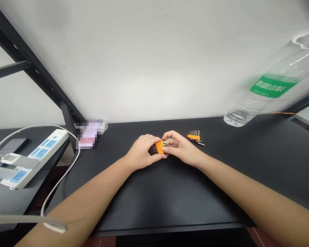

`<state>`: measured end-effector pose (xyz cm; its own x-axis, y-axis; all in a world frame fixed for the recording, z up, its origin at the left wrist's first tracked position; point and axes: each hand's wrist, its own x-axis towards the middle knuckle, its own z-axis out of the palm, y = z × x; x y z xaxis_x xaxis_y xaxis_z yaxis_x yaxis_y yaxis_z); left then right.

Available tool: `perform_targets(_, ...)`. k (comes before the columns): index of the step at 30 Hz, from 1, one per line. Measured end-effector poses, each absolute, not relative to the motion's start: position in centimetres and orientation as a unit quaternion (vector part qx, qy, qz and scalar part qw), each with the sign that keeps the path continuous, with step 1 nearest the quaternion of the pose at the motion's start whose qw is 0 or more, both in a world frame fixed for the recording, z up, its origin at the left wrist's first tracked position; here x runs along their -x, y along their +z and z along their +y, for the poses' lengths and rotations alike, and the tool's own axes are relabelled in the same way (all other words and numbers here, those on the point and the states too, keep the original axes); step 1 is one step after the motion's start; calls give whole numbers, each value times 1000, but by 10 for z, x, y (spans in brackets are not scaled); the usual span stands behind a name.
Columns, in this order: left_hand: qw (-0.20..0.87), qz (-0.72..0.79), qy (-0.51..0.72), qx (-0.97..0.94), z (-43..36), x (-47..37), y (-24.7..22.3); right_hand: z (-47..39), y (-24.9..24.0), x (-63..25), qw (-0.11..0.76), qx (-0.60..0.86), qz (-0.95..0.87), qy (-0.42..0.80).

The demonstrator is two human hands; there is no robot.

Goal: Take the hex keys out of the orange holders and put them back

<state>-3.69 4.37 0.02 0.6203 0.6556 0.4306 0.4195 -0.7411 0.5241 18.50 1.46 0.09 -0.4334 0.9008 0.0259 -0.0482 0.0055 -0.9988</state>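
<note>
One hex-key set is being gripped by left fingers and right fingers over the table, between its front and back edges. It is likely feeling light, stiff, smooth-metalled; the orange holder is probably offering surest purchase.

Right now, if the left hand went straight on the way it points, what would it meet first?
Beyond the orange holder in its grip, the left hand would likely meet the right hand, at the holder's other end; depth between them is unclear.
</note>
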Motion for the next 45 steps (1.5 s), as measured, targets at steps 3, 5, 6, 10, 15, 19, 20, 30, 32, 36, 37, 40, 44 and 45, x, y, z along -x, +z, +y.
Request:
perform_targets(3, 188, 314, 296, -882, 44, 37, 1, 17, 0, -183, 394, 361, -558, 635)
perform_targets(5, 186, 323, 283, -884, 46, 37, 2, 19, -2, -182, 403, 375, -555, 623)
perform_targets(6, 186, 329, 278, -883, 47, 38, 2, 20, -3, -181, 408, 384, -558, 612)
perform_targets(10, 184, 347, 267, -880, 49, 39, 0, 24, -9, -181, 408, 415, -579, 572)
perform_targets(15, 180, 349, 256, -883, 49, 38, -1, 23, -12, -182, 373, 425, -608, 558)
perform_targets(19, 176, 337, 248, -891, 48, 38, 0, 22, -14, -182, 365, 417, -614, 563)
perform_targets(20, 175, 337, 249, -891, 48, 38, 0, 23, -14, -182, 369, 411, -610, 568)
perform_targets(30, 144, 363, 249, -886, 47, 34, 0, 31, -18, -185, 368, 396, -590, 599)
perform_targets(32, 146, 363, 248, -886, 46, 33, 0, 30, -17, -187, 354, 387, -591, 612)
perform_targets(36, 157, 360, 244, -886, 45, 32, 0, 29, -17, -185, 358, 377, -588, 620)
perform_targets(37, 159, 363, 245, -885, 46, 33, 0, 28, -17, -184, 368, 376, -589, 613)
perform_targets(40, 165, 378, 252, -876, 48, 33, -1, 27, -18, -180, 392, 382, -594, 590)
perform_targets(44, 155, 392, 251, -871, 48, 32, -1, 26, -18, -178, 391, 407, -595, 573)
perform_targets(45, 153, 394, 249, -871, 48, 32, -1, 26, -18, -177, 392, 410, -593, 572)
